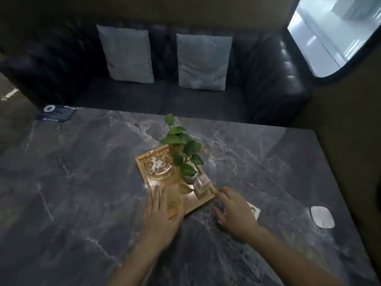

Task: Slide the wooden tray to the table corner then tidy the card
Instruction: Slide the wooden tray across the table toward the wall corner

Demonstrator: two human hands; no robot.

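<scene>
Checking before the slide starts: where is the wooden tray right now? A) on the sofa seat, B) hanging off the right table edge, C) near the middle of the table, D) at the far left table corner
C: the wooden tray sits near the middle of the table, with the left hand over its near corner and the right hand beside its right edge.

left hand [162, 211]: flat, fingers spread | right hand [235, 209]: palm down (loosely curled)
</scene>
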